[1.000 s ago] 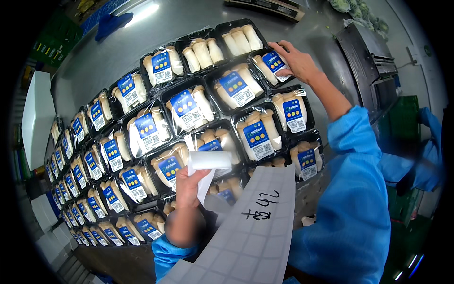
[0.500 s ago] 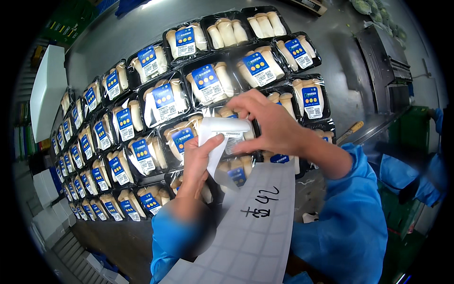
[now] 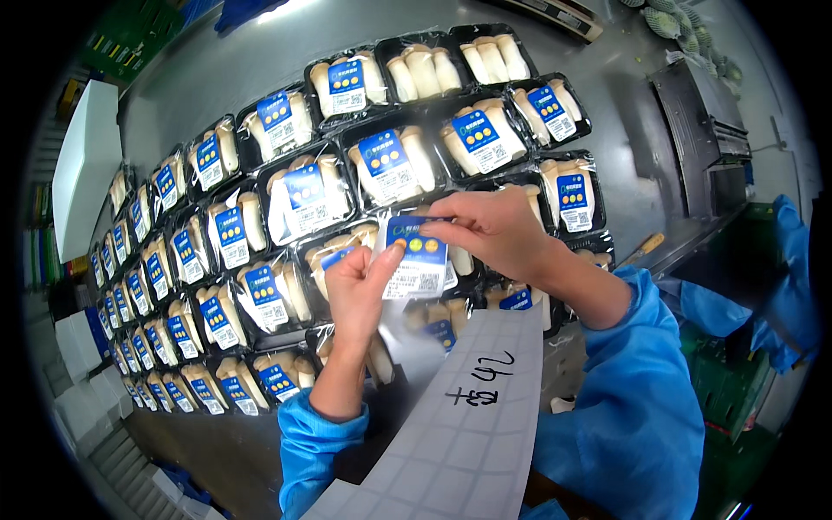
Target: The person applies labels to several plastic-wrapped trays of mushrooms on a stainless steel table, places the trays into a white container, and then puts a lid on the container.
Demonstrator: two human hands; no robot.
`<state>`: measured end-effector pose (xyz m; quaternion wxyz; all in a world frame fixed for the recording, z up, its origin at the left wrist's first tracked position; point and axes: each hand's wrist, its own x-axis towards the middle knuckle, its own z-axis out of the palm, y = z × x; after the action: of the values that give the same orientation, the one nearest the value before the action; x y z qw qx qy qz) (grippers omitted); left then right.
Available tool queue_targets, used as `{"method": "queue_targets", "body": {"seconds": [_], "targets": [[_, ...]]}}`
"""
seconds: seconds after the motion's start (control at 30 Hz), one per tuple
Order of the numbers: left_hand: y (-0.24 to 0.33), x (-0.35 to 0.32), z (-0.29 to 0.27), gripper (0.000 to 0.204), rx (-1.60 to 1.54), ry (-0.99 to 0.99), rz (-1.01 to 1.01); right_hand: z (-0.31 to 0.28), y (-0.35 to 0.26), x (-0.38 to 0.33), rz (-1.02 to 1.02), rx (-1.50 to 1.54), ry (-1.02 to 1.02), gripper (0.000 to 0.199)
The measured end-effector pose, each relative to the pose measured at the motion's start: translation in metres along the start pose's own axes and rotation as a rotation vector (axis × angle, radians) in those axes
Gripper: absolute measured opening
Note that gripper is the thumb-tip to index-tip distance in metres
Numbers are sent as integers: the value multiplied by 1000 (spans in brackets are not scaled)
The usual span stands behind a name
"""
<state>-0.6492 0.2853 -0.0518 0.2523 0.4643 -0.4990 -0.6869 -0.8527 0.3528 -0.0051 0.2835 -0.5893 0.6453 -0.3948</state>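
My left hand (image 3: 351,299) is closed, its thumb pressing the lower left of a blue-and-white printed label (image 3: 423,282). At the label's top edge, my right hand (image 3: 498,230) pinches with thumb and forefinger. The label faces up, over black trays of thick-stemmed mushrooms. One wrapped tray (image 3: 390,165) just beyond it bears a similar label. Below my hands runs a long white sheet (image 3: 468,416) with a faint grid and black handwriting. Whether that sheet joins the label cannot be made out.
Rows of wrapped mushroom trays (image 3: 230,230) cover the metal table (image 3: 611,104) toward the left. Two far trays, one of them this tray (image 3: 422,69), show no label. At the right are a wooden-handled tool (image 3: 646,245), a dark metal machine (image 3: 700,108) and netted produce (image 3: 685,26).
The white paper in my left hand has given way to the label's printed blue face. My right fingers, spread beside it before, now pinch its top edge.
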Motion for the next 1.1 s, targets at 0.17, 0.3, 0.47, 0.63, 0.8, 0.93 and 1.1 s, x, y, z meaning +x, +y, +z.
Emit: {"method": "queue_targets", "body": {"seconds": [0.17,0.3,0.47,0.63,0.8,0.93,1.1], "targets": [[4,-10,-8,26,149,-115,-256,-49,59,52,96,63,186,20],[-2,-13,-18,24,73,-99,-314,-134,145,110,107,-334,345,42],[-13,-15,-26,19,-19,-69,-344,-170,197,147,145,-632,109,58],[-26,-10,-34,17,-53,-9,-351,-167,239,172,-15,-847,70,61],[-33,-6,-31,15,-104,-33,-257,-146,240,163,80,-1008,105,73],[-39,-6,-30,14,-125,-78,-266,-124,229,148,-4,-941,337,80],[-42,-8,-29,13,-127,-110,-246,-108,249,132,75,-952,113,67]]}}
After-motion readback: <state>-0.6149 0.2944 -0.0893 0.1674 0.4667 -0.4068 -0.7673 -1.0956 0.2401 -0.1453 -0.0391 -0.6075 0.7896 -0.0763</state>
